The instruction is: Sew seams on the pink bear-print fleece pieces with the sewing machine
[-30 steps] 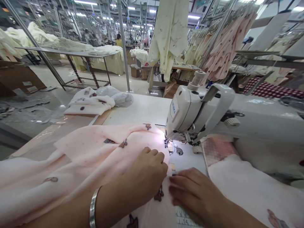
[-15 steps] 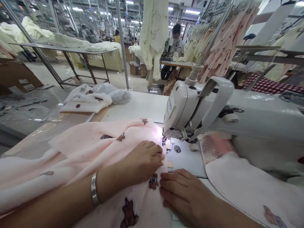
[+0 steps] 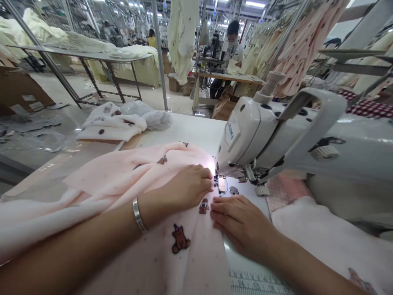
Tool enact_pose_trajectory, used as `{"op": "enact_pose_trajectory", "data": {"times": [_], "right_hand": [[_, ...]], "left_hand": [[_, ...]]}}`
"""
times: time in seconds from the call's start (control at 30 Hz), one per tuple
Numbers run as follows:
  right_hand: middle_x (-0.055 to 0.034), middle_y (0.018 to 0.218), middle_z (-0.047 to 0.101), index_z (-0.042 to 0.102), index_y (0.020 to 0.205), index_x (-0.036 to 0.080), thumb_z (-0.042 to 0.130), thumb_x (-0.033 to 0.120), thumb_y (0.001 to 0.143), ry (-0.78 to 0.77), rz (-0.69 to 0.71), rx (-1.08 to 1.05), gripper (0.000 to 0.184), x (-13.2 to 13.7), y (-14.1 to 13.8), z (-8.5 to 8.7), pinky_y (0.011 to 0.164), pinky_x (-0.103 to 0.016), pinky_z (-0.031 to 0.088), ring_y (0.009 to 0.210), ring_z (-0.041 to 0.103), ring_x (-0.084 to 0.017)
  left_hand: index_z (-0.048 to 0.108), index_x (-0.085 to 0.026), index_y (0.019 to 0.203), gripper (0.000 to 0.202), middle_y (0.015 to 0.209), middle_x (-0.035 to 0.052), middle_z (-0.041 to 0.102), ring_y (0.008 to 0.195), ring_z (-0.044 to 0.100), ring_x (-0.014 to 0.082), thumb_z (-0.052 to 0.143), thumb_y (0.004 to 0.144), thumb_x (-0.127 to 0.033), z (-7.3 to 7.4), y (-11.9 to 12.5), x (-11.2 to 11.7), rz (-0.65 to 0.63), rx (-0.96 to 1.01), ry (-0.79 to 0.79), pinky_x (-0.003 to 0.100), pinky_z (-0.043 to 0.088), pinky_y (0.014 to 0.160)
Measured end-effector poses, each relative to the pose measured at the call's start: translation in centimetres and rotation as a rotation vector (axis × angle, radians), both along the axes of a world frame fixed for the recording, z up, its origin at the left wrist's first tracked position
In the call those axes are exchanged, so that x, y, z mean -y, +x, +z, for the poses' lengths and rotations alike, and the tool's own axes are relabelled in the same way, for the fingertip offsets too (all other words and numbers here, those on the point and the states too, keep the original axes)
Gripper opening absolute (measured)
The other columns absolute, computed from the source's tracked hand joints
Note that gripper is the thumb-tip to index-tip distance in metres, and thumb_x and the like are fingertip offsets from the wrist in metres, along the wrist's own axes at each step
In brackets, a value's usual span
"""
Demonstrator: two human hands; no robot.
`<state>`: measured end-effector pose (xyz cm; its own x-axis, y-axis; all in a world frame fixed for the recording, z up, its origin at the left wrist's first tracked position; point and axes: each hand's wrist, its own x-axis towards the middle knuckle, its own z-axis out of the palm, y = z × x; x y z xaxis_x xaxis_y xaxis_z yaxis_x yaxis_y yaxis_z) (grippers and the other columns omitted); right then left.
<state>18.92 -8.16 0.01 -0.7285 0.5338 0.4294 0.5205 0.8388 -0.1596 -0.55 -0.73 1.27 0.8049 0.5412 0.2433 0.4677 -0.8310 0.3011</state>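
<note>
Open, flat grip in both hands, no pinch: left hand (image 3: 187, 186) palm down on the pale pink fabric (image 3: 132, 176), fingertips just short of the presser foot (image 3: 218, 180) of the JUKI sewing machine (image 3: 254, 135); right hand (image 3: 238, 219) flat as well, fingers together on the fabric's edge, just in front of the machine. Silver bangle (image 3: 138, 215) around the left wrist. Small bear motif (image 3: 203, 206) between the two hands, larger bear motif (image 3: 180, 239) in front of the machine and lower down the cloth. Fabric in soft folds, spread left of the machine across the white table top (image 3: 184, 127). "JUKI" in blue on the machine's head; printed ruler scale (image 3: 258, 282) in front of the machine, "14" legible. Right of the machine, pink checked cloth (image 3: 287, 190) and a pale panel (image 3: 319, 233). Left of it, a folded printed garment (image 3: 110, 127) beside a plastic bag (image 3: 156, 121). Far behind the machine, a co-worker (image 3: 232, 49) seated at another sewing station.
</note>
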Motion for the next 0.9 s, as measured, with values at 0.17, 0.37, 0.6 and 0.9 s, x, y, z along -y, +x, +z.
{"op": "enact_pose_trajectory", "data": {"times": [0.17,0.37,0.6,0.9], "right_hand": [[-0.0080,0.088,0.060,0.059,0.100,0.016,0.057,0.024,0.085,-0.035,-0.128,0.020,0.017,0.5,-0.2,0.1,0.067,-0.037,0.040,0.081,0.052,-0.021],[-0.0066,0.078,0.056,0.057,0.089,0.015,0.044,0.007,0.087,-0.038,-0.127,-0.034,0.016,0.0,0.2,-0.6,0.065,-0.033,0.041,0.074,0.048,-0.018],[-0.0057,0.074,0.058,0.061,0.102,0.016,0.047,0.008,0.086,0.094,-0.118,0.023,0.022,0.0,1.5,-0.4,0.054,-0.029,0.041,0.065,0.050,-0.016],[-0.0064,0.092,0.067,0.066,0.098,0.027,0.044,0.023,0.088,0.188,-0.421,-0.021,0.024,-3.6,3.6,-1.6,0.071,-0.039,0.052,0.087,0.063,-0.025]], "left_hand": [[0.059,-0.015,0.096,0.019,0.105,0.0074,0.059,0.101,0.051,0.0210,0.040,0.091,-0.018,0.1,-0.2,0.5,0.157,-0.064,0.033,0.041,0.037,0.092],[0.046,-0.014,0.118,0.028,0.136,0.0097,0.043,0.127,0.035,0.0262,0.035,0.093,-0.018,-0.8,0.1,0.5,0.237,-0.059,0.038,0.052,0.029,0.102],[0.035,-0.015,0.132,0.039,0.144,0.0114,0.033,0.133,0.027,0.0260,0.024,0.095,-0.021,-1.5,0.5,0.7,0.275,-0.118,0.037,0.056,0.023,0.105],[0.050,-0.015,0.119,0.033,0.135,0.0137,0.045,0.126,0.038,0.0237,0.033,0.091,-0.018,0.4,2.2,-6.0,0.145,-0.156,0.148,0.048,0.028,0.103]]}}
